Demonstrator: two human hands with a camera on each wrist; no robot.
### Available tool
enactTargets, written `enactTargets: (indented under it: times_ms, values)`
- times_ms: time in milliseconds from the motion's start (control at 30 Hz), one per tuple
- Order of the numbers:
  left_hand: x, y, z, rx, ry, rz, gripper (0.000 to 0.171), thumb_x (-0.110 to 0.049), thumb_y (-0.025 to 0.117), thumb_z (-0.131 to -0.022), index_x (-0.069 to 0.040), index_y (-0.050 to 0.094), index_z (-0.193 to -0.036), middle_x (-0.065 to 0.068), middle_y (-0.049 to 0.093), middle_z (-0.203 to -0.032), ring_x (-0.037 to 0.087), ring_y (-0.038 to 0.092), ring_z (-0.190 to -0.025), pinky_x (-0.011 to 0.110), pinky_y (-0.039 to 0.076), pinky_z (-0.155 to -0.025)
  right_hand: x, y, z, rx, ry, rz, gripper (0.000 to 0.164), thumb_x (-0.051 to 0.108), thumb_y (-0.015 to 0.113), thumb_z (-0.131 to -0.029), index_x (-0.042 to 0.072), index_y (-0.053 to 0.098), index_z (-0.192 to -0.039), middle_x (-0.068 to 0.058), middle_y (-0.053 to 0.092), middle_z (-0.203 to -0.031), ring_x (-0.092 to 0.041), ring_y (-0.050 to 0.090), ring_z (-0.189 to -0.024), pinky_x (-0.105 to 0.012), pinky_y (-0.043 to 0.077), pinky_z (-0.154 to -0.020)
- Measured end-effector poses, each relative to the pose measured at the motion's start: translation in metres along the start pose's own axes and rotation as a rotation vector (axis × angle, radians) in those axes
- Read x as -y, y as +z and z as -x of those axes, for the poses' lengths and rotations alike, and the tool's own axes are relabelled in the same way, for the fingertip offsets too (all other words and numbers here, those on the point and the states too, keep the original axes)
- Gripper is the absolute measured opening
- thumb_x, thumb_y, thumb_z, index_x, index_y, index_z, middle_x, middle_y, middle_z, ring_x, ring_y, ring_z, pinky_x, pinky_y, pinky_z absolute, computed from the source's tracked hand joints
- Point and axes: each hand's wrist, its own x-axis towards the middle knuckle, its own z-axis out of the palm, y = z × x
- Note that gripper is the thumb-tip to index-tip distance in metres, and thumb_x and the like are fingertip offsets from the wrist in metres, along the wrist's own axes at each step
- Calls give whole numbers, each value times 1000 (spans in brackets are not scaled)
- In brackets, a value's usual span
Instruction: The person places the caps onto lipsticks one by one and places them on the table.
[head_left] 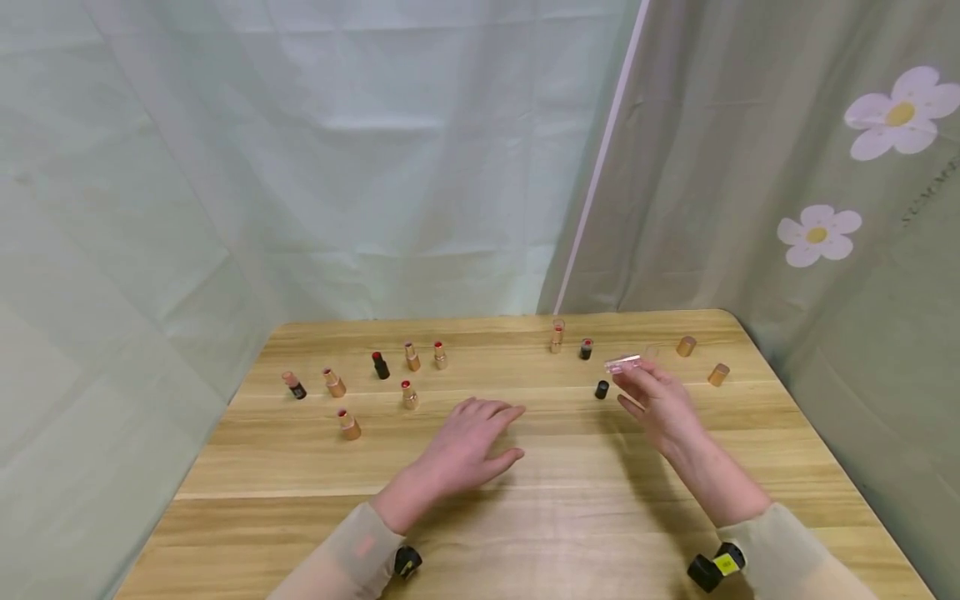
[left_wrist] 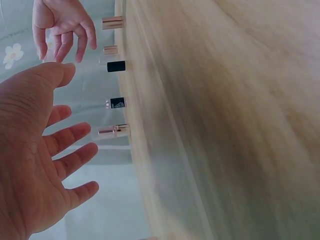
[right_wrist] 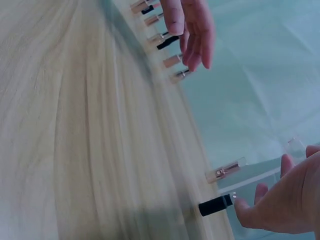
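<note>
A small clear, pinkish lipstick cap (head_left: 622,364) is pinched in the fingertips of my right hand (head_left: 660,408), above the right part of the table. Just below it stands a black cap (head_left: 602,390). Behind are a black lipstick (head_left: 586,350) with a red tip and a gold lipstick (head_left: 557,340) under a clear cover. My left hand (head_left: 467,446) hovers palm down over the table's middle, fingers spread and holding nothing; the left wrist view shows its loosely bent fingers (left_wrist: 75,162). In the right wrist view the clear cap (right_wrist: 295,146) is partly hidden by the hand.
Several uncapped lipsticks stand at the left, among them a black one (head_left: 380,365) and a gold one (head_left: 348,425). Two copper-gold caps, a rear one (head_left: 686,346) and a nearer one (head_left: 718,375), stand at the right. Curtains (head_left: 420,167) surround the wooden table (head_left: 570,517).
</note>
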Motion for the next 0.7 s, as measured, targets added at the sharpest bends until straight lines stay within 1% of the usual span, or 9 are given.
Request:
enactTargets:
  times_ms: [133, 233, 367, 467, 533, 633, 700]
  values:
    - [2, -1, 5, -16, -5, 4, 63, -50, 64, -99, -19, 50, -151, 1, 56, -144, 24, 50, -133, 50, 30, -118, -5, 5, -2, -1, 25, -11, 4, 22, 62, -104, 19, 63, -105, 8, 68, -101, -13, 59, -115, -49, 26, -120]
    - [4, -2, 7, -25, -14, 12, 62, -49, 64, -99, -18, 51, -151, 2, 57, -144, 24, 51, -132, 49, 30, -118, -8, 7, -3, -8, 41, -21, 7, 22, 61, -105, 17, 60, -109, 8, 68, -100, -14, 59, -116, -50, 26, -120]
    - [7, -5, 11, -45, -38, 26, 60, -46, 65, -99, -17, 52, -150, 3, 58, -142, 25, 51, -132, 48, 32, -117, -10, 8, -4, -11, 55, -43, 6, 20, 60, -105, 16, 59, -109, 7, 67, -97, -15, 60, -115, -50, 25, -120]
    - [12, -7, 16, -76, -61, 36, 58, -44, 65, -99, -16, 54, -149, 2, 59, -140, 24, 52, -131, 47, 35, -115, -12, 10, -4, 3, 57, -50, 3, 18, 59, -105, 17, 62, -105, 7, 68, -97, -16, 60, -116, -50, 24, -120]
    - [16, -11, 20, -104, -74, 46, 56, -41, 67, -99, -17, 54, -148, 2, 60, -139, 25, 52, -131, 46, 38, -113, -13, 10, -4, 11, 57, -52, 6, 18, 59, -106, 18, 64, -102, 7, 69, -97, -16, 60, -117, -51, 24, -121]
    - [24, -19, 25, -152, -103, 63, 56, -36, 70, -98, -16, 54, -148, 4, 60, -138, 27, 52, -130, 48, 39, -112, -14, 11, -4, 12, 54, -56, 9, 17, 58, -106, 18, 65, -100, 7, 70, -97, -15, 61, -114, -51, 24, -120]
    - [30, -28, 30, -191, -123, 78, 54, -33, 70, -98, -15, 55, -147, 5, 60, -139, 28, 52, -130, 50, 40, -110, -15, 11, -4, 9, 56, -53, 7, 18, 59, -106, 18, 64, -102, 7, 71, -98, -14, 62, -115, -51, 24, -120]
